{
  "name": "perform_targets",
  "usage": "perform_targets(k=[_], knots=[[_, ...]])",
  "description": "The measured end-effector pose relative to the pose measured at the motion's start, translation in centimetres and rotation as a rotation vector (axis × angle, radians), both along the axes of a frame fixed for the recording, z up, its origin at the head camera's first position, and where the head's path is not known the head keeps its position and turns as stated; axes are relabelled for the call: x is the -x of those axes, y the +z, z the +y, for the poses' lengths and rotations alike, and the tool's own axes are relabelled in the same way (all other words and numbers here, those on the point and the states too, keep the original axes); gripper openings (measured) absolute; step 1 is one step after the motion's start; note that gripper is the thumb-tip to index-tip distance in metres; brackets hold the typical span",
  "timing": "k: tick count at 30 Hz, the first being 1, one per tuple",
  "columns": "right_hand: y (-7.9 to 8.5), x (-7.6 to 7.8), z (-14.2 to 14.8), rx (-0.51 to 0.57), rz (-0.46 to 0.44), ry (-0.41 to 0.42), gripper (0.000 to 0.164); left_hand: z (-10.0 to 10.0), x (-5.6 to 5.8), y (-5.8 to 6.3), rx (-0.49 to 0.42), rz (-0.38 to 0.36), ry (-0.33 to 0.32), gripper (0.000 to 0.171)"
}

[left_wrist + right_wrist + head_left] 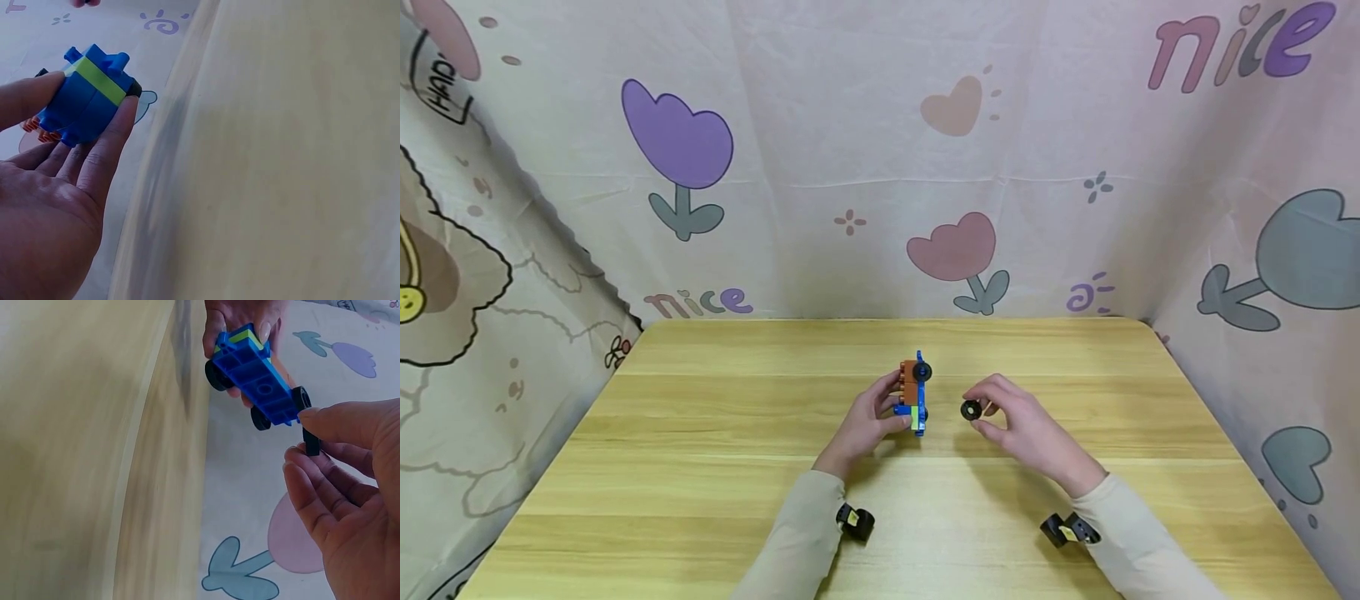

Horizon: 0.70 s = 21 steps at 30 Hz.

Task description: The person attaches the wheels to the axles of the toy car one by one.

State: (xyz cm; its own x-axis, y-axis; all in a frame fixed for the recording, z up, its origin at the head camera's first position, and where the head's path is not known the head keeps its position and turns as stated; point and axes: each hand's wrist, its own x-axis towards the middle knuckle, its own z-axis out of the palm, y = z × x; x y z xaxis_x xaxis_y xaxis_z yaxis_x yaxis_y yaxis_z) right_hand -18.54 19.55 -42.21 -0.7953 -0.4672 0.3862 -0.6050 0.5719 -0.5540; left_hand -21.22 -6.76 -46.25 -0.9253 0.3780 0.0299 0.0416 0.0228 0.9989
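Observation:
My left hand (863,427) grips a toy car (911,392) made of blue, orange and lime-green building bricks, thumb on one side and fingers on the other. The car is tipped on its side over the table, and the right wrist view shows its blue underside (256,381). Three black wheels sit on it there, one of them a front-corner wheel (217,375) near the lime strip. Across a small gap, my right hand (1026,427) pinches a loose black wheel (971,409) between thumb and fingertips. That wheel (311,442) appears nearly edge-on in the right wrist view.
Both hands work above a light wood-grain table (700,483). A printed cloth (820,142) with flowers and hearts hangs behind it and along both sides. Small black cameras are strapped at the left wrist (855,522) and right wrist (1070,529).

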Motion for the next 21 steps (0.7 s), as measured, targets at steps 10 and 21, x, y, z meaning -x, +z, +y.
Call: perform_targets(k=[10, 21], knots=[[0.1, -0.2, -0.6, -0.005, -0.019, 0.013, 0.035, -0.2, 0.0, -0.2, 0.004, 0.014, 0.0, 0.073], [0.2, -0.4, -1.2, 0.003, -0.022, 0.022, 0.035, 0.1, 0.1, -0.1, -0.019, 0.026, -0.021, 0.073]])
